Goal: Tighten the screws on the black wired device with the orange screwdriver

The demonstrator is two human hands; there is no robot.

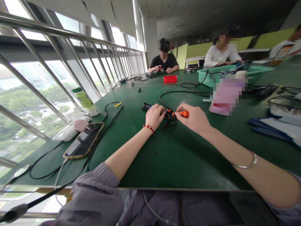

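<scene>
At the far left of the green table (141, 163), a phone (84, 141) lies near a green-topped cup (87, 102). Further right, near the table's middle, a black casing (146, 106) juts out beside the left hand (154, 117), which is closed over a small dark assembly (168, 111) with thin coloured wires; the fingers hide whether casing and assembly are joined. Just right of it, an orange-handled tool (184, 114), probably a screwdriver, is pinched between the thumb and fingers of the right hand (194, 116), its front end pointing at the wired part. The step in hand looks like fine work with the tool on that part; whether the tip touches it is too small to tell. The next move seems to call for a steady left hold and careful alignment of the tip, clear of the wires. Farther right stands a green basket (204, 78).
</scene>
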